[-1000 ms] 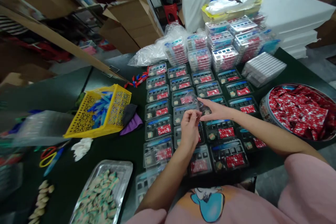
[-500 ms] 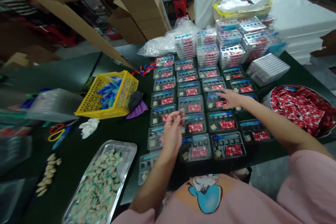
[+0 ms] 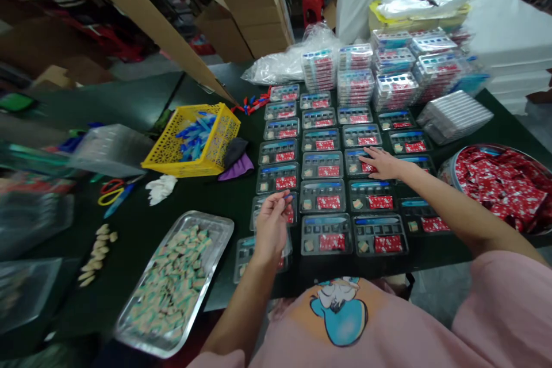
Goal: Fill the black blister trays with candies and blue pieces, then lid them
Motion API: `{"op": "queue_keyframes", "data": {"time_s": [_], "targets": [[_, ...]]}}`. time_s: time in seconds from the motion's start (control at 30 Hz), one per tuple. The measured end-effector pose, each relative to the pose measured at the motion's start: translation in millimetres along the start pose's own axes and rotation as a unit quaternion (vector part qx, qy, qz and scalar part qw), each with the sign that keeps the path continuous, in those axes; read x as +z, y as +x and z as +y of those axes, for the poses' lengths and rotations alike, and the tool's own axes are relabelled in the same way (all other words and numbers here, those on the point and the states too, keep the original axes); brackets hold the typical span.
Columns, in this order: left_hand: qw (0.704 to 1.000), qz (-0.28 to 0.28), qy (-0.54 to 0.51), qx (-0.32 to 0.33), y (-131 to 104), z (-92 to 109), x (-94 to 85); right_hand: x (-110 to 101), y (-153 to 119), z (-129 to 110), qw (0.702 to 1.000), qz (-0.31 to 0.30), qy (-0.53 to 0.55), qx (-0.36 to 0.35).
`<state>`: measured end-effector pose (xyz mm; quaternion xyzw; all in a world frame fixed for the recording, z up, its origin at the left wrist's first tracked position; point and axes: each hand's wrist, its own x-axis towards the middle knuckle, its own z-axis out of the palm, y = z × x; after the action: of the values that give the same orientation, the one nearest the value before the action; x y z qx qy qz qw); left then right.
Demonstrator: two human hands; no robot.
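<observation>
Several clear plastic trays [image 3: 326, 234] lie in rows, each with a blue pen, a red-and-white patterned packet and a small pale block in its compartments. My left hand [image 3: 271, 224] is over the left column near the front, its thumb and fingers pinched together. What they hold, if anything, is too small to make out. My right hand [image 3: 383, 164] is spread palm down, with its fingertips at the red packet [image 3: 368, 167] of a tray farther back. That hand partly covers the packet, and whether it touches it I cannot tell.
A metal tray of small blocks [image 3: 230, 236] lies at the left, below a yellow basket of blue pens [image 3: 235, 126]. Scissors [image 3: 112, 194] are farther left. At the right stands a round tub of red packets [image 3: 446, 169]. Wrapped sets [image 3: 356, 89] are stacked behind.
The view has turned slightly left, so things sit farther right in the picture. My left hand has shifted left across the trays, still pinched. My right hand stays over about the same tray.
</observation>
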<state>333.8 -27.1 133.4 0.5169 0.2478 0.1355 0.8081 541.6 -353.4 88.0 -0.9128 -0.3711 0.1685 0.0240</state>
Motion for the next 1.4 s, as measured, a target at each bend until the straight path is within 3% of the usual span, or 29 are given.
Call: {"op": "queue_keyframes", "data": {"time_s": [0.13, 0.23, 0.33, 0.43, 0.53, 0.63, 0.77, 0.9, 0.97, 1.03, 1.1, 1.13, 1.17, 1.23, 1.3, 1.4], "targets": [[0.998, 0.034, 0.019, 0.043, 8, 5, -21.7, 1, -1, -3, 1.0, 0.023, 0.009, 0.016], [0.993, 0.071, 0.05, 0.084, 17, 4, -44.6, -4, 8, -25, 0.994, 0.105, 0.04, -0.007], [0.976, 0.098, 0.144, 0.132, 19, -1, -69.9, -5, 21, -79, 0.981, 0.144, 0.109, -0.077], [0.943, 0.121, 0.253, 0.178, 11, -4, -96.3, 0, 32, -152, 0.962, 0.131, 0.179, -0.16], [0.914, 0.154, 0.303, 0.223, -2, -4, -122.8, 8, 46, -217, 0.944, 0.12, 0.238, -0.195], [0.916, 0.17, 0.302, 0.201, -12, -10, -145.9, 17, 66, -260, 0.953, 0.094, 0.244, -0.154], [0.932, 0.144, 0.302, 0.138, -15, -24, -161.5, 27, 91, -290, 0.979, 0.054, 0.193, -0.046], [0.92, 0.12, 0.345, 0.141, -15, -27, -157.2, 34, 101, -298, 0.962, 0.044, 0.269, -0.018], [0.924, 0.124, 0.327, 0.153, -17, -21, -149.8, 34, 100, -296, 0.929, 0.055, 0.365, -0.016], [0.95, 0.123, 0.247, 0.149, -21, -12, -139.5, 30, 96, -292, 0.873, 0.075, 0.481, -0.02], [0.988, 0.076, 0.105, 0.082, -26, -1, -127.0, 24, 88, -286, 0.801, 0.078, 0.592, -0.03], [0.999, 0.027, 0.023, 0.02, -29, 3, -120.1, 20, 83, -284, 0.767, 0.073, 0.637, -0.034], [0.997, -0.034, -0.053, -0.048, -31, 6, -113.0, 16, 77, -282, 0.737, 0.069, 0.671, -0.036], [0.962, -0.152, -0.163, -0.16, -37, 8, -98.5, 9, 64, -279, 0.701, 0.073, 0.708, -0.038], [0.926, -0.228, -0.214, -0.209, -43, 5, -83.5, 5, 50, -278, 0.691, 0.095, 0.716, -0.035], [0.904, -0.273, -0.241, -0.222, -50, -3, -59.7, 6, 32, -277, 0.726, 0.148, 0.672, -0.009]]}}
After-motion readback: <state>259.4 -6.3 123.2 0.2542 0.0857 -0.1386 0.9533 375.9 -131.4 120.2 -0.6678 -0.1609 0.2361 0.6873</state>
